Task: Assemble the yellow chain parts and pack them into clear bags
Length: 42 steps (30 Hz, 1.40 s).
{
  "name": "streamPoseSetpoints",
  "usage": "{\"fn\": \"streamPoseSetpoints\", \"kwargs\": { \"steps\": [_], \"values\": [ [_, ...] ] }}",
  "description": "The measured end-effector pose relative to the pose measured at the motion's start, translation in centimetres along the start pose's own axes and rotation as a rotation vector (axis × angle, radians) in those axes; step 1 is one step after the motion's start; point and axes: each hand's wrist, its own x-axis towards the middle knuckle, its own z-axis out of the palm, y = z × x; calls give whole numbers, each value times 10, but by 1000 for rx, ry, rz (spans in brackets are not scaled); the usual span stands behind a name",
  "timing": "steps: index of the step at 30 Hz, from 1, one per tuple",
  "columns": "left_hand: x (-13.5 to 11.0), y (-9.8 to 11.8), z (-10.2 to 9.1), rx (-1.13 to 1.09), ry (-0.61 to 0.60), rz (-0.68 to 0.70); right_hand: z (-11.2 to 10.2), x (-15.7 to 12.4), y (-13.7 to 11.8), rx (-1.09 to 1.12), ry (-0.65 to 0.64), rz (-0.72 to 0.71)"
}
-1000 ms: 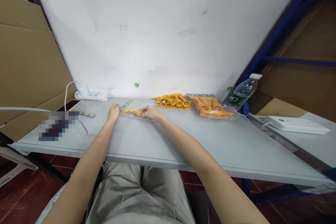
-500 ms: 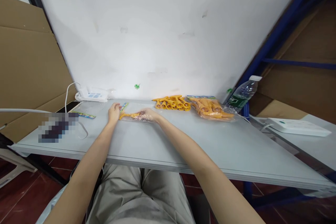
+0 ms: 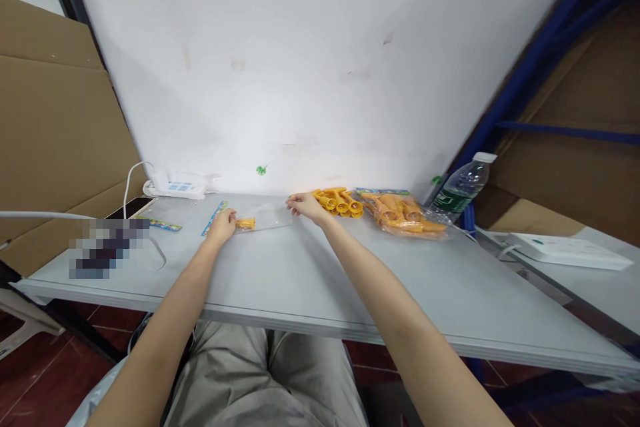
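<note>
A clear plastic bag [image 3: 273,215] with a colourful printed header [image 3: 213,219] lies flat in front of me. Inside it is a yellow-orange plastic piece [image 3: 246,223], whose left part is hidden behind my fingers. My left hand [image 3: 223,225] is closed on the bag at its header end, over the piece. At the bag's right end, my right hand [image 3: 307,207] pinches the film's edge between thumb and fingers. Just right of that hand is a pile of yellow-orange horn-shaped pieces [image 3: 340,202] with round, cupped ends, partly covered by the hand.
A filled clear bag [image 3: 400,213] of similar pieces lies at the right, beside a water bottle [image 3: 463,187]. Another printed header [image 3: 163,223] and a white power strip [image 3: 177,187] are at the left. The white wall [image 3: 320,67] borders the grey table [image 3: 310,273].
My right hand has come off the yellow-orange piece and moved right to the bag's edge. The piece now sits further left in the bag, by my left hand, which has turned over it.
</note>
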Motion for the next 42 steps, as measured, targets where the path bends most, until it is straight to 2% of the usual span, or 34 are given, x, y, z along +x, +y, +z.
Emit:
{"fn": "streamPoseSetpoints", "kwargs": {
  "steps": [2,3,7,12,17,20,24,27,30,34,36,42],
  "values": [
    [-1,0,-2,53,17,-7,-9,0,3,-194,180,-20],
    [-2,1,-3,69,13,-8,-11,-1,5,-312,223,-32],
    [-5,5,-6,95,11,-6,-2,-10,11,-726,160,-26],
    [-5,7,-8,110,2,-33,17,-15,10,-865,228,57],
    [-4,7,-7,183,-37,-40,20,-18,6,-873,234,129],
    [-5,10,-7,252,-84,-7,11,-24,3,-823,257,124],
    [-8,15,-7,293,-105,-10,-8,-33,1,-615,363,108],
    [-8,16,-6,301,-107,-13,-20,-42,4,-452,398,16],
    [-8,13,-5,303,-91,-3,-25,-51,11,-376,320,-121],
    [-6,10,-4,297,-88,8,-16,-57,16,-364,145,-181],
    [-7,11,-3,276,-107,37,-6,-58,15,-373,101,-185],
    [-10,22,7,188,-185,178,23,-58,7,-399,175,-88]
  ]
}}
